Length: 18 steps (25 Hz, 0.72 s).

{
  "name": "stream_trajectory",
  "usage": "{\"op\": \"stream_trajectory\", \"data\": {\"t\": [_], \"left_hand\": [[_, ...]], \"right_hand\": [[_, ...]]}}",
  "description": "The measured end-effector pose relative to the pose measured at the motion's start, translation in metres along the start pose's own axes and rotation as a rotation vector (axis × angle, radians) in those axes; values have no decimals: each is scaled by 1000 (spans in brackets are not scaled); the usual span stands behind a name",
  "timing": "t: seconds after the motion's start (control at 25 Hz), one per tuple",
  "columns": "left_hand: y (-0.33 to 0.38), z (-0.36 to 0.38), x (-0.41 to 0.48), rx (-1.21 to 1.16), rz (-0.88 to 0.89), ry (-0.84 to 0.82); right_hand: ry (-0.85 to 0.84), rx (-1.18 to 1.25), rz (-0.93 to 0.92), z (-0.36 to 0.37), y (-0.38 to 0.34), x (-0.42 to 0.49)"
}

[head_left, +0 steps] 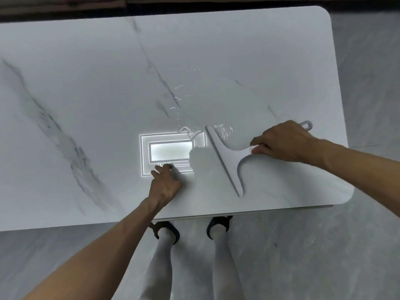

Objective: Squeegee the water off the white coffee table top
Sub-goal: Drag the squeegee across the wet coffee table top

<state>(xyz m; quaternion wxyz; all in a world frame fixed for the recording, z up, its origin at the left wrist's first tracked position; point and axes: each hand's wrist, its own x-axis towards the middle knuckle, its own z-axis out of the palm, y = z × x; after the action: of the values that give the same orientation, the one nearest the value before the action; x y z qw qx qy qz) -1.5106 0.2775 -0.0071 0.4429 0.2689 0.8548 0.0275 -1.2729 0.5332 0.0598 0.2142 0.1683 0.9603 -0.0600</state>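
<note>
Squeegee in right hand

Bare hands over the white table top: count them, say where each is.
2. The left hand rests on the white marble-veined table top near its front edge; the right hand grips the handle of the white plastic squeegee, farther right.

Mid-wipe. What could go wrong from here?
1. Water sits on both sides of the squeegee blade; one stroke may miss some.
2. The left hand rests on the table beside the blade, likely in its way.
3. Water pushed off the near edge may wet the floor by the feet.
</note>
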Motion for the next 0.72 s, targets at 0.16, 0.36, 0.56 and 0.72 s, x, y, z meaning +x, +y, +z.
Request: {"op": "stream_trajectory", "data": {"t": [0.16, 0.36, 0.56, 0.72], "left_hand": [[-2, -2, 4, -17, -38, -20], [9, 3, 11, 45, -71, -38], [19, 4, 14, 87, -146, -93], [26, -3, 11, 70, -170, -99]], "right_hand": [[-55, 135, -190, 26, -59, -7], [-118, 138, -217, 46, -71, -15], [-129, 64, -116, 26, -9, -11], [-130, -61, -18, 3, 27, -6]]}}
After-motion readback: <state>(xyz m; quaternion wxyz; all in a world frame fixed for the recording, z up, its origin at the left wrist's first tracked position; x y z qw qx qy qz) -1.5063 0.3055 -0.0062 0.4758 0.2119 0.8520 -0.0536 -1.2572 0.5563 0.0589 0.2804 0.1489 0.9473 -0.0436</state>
